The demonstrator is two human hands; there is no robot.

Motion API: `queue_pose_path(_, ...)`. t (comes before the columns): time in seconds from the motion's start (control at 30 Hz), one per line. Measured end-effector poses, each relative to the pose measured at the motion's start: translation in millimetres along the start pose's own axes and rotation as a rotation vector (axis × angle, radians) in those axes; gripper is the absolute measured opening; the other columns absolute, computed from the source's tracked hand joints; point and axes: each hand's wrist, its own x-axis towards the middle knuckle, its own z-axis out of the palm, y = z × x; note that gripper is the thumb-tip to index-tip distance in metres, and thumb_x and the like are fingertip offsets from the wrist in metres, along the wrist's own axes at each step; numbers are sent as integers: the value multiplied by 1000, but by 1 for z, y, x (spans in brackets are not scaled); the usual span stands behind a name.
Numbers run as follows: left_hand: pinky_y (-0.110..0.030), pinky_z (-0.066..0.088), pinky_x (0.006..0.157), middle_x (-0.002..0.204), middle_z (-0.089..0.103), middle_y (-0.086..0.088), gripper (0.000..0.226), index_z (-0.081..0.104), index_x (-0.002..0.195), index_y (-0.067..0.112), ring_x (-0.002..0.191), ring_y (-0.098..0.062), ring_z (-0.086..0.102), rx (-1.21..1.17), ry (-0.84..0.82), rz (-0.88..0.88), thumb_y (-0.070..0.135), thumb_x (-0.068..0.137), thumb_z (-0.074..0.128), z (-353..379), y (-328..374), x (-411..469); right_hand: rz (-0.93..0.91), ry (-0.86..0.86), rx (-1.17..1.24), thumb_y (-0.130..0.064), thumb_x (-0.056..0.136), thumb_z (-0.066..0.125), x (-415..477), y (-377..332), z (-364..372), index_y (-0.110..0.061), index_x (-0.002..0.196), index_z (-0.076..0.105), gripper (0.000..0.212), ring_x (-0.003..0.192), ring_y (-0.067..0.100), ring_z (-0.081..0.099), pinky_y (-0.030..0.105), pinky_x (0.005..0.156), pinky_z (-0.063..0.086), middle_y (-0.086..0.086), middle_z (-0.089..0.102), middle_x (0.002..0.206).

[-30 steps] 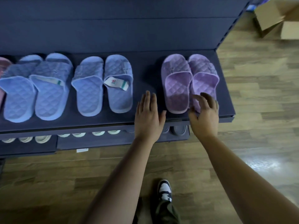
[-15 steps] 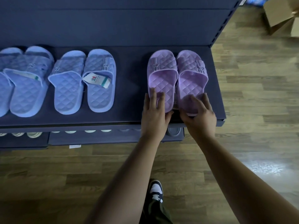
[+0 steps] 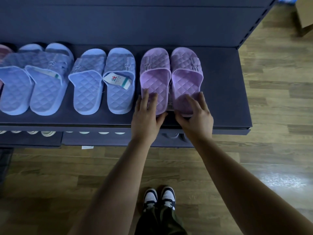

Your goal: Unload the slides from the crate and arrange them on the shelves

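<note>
A pair of quilted purple slides stands toes-back on the dark shelf (image 3: 225,99). My left hand (image 3: 145,116) holds the heel of the left purple slide (image 3: 155,77), fingers on the insole and thumb round the heel end. The right purple slide (image 3: 186,77) is held the same way at its heel by my right hand (image 3: 194,116). The two slides touch side by side, with a tag between their heels. The crate is not in view.
Left of the purple pair stands a blue pair (image 3: 103,85) with a paper tag, then another blue pair (image 3: 33,85) and a pink slide (image 3: 3,51) at the frame edge. A lower shelf (image 3: 101,141) holds pale footwear. A cardboard box (image 3: 304,16) sits on the wooden floor.
My hands came down from beside the purple pair onto its heels. The pair has shifted left along the shelf, closing most of the gap to the blue pair.
</note>
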Motion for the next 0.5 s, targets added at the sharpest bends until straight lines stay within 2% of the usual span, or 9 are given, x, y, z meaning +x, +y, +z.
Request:
queue_pose_path(0.17, -48, 47, 94, 154, 26, -13, 65, 41, 139, 10, 133, -38, 35, 0, -18, 2, 42, 84, 56, -2, -1, -1, -15, -53, 10, -38, 84, 66, -4, -5, 5, -16, 135, 47, 59, 133, 35, 38, 48, 97, 46, 17, 29, 151)
queue_pose_path(0.27, -47, 44, 97, 154, 25, -13, 64, 39, 141, 12, 135, -37, 33, 34, -52, -7, 42, 88, 56, -6, 0, 0, -11, -97, 10, -37, 87, 63, -2, -7, -4, -16, 135, 46, 55, 132, 32, 37, 44, 97, 46, 14, 28, 149)
queue_pose_path(0.4, -50, 47, 97, 141, 45, -20, 56, 48, 132, 4, 129, -38, 43, 79, -39, 29, 44, 92, 43, -22, 5, -6, -27, -113, -10, -32, 89, 59, -4, -14, -24, -14, 133, 48, 48, 130, 37, 39, 48, 98, 44, 17, 33, 149)
queue_pose_path(0.5, -45, 51, 83, 127, 58, -19, 51, 58, 122, 4, 111, -37, 58, 126, 8, 67, 38, 90, 38, -44, 14, -12, -50, -108, -51, -25, 90, 56, -9, -27, -42, -9, 129, 53, 43, 122, 39, 46, 46, 93, 44, 17, 44, 141)
